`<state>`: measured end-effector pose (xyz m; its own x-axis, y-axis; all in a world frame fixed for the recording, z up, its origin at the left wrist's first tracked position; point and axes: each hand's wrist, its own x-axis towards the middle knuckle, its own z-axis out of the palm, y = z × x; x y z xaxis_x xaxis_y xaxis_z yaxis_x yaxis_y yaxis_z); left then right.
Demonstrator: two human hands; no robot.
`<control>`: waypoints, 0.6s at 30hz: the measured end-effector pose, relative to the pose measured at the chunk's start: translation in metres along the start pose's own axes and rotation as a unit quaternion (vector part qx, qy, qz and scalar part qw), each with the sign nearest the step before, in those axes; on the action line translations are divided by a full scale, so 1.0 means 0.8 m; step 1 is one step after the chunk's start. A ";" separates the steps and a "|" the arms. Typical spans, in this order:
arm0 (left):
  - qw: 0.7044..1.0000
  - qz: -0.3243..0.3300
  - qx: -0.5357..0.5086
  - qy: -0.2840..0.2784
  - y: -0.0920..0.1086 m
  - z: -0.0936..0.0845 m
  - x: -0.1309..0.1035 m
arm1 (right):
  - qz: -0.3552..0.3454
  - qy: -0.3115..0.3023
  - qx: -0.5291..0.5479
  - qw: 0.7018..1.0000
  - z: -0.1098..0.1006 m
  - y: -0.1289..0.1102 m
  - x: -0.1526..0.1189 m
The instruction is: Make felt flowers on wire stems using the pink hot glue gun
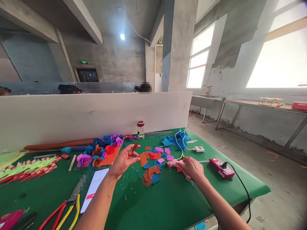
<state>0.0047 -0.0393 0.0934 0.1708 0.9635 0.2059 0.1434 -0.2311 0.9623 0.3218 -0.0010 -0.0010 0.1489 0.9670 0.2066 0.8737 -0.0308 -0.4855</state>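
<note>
My left hand (123,161) pinches a small rolled piece of brown paper (135,147) upright between thumb and fingers. To the right, my right hand (193,167) is closed around a pink glue gun (175,164), which lies low over the table with its nozzle pointing left. Between the hands lie loose brown paper pieces (147,175), with blue, red and purple ones among them. Left of my left hand sits a cluster of finished paper flowers (83,159) in purple, blue, red and brown.
A magenta power strip (222,168) with a black cable stands at the right edge. A glass jar (140,130) is near the white partition (96,118). Blue paper (172,140) lies at the back. Pliers with red and yellow handles (78,204) and a phone (96,185) lie at front left.
</note>
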 end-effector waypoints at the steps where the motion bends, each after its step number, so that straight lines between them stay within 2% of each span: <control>1: 1.000 0.007 0.001 -0.013 0.002 -0.003 0.002 | -0.016 0.021 0.042 0.999 -0.005 -0.020 -0.003; 2: 1.000 0.012 0.001 -0.024 0.003 -0.006 0.003 | -0.043 0.010 0.120 0.992 -0.009 -0.042 -0.006; 3: 0.999 0.015 0.000 -0.031 0.003 -0.008 0.004 | -0.084 -0.034 0.225 0.970 -0.011 -0.067 -0.009; 4: 0.999 0.015 0.000 -0.033 0.003 -0.010 0.005 | -0.121 -0.087 0.332 0.932 -0.011 -0.091 -0.011; 6: 1.000 0.012 -0.002 -0.026 0.001 -0.012 0.006 | -0.171 -0.193 0.469 0.845 -0.004 -0.135 -0.013; 7: 1.000 0.010 -0.002 -0.020 0.000 -0.013 0.007 | -0.168 -0.234 0.503 0.815 0.003 -0.153 -0.012; 8: 1.000 0.008 -0.002 -0.014 -0.002 -0.014 0.008 | -0.154 -0.255 0.525 0.797 0.011 -0.166 -0.010; 10: 1.000 0.008 0.004 -0.004 -0.006 -0.016 0.010 | -0.127 -0.272 0.540 0.787 0.029 -0.183 -0.004; 12: 1.000 0.011 0.016 0.000 -0.012 -0.017 0.012 | -0.114 -0.281 0.534 0.789 0.046 -0.192 0.002; 15: 0.999 0.013 0.034 -0.004 -0.023 -0.019 0.016 | -0.107 -0.292 0.524 0.793 0.063 -0.198 0.007; 18: 0.999 0.001 0.046 0.008 -0.033 -0.020 0.016 | -0.074 -0.282 0.561 0.775 0.076 -0.200 0.010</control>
<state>-0.0123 -0.0183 0.0736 0.1549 0.9649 0.2122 0.2320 -0.2444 0.9415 0.1553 0.0268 0.0265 -0.4158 0.9060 0.0793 -0.1367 0.0240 -0.9903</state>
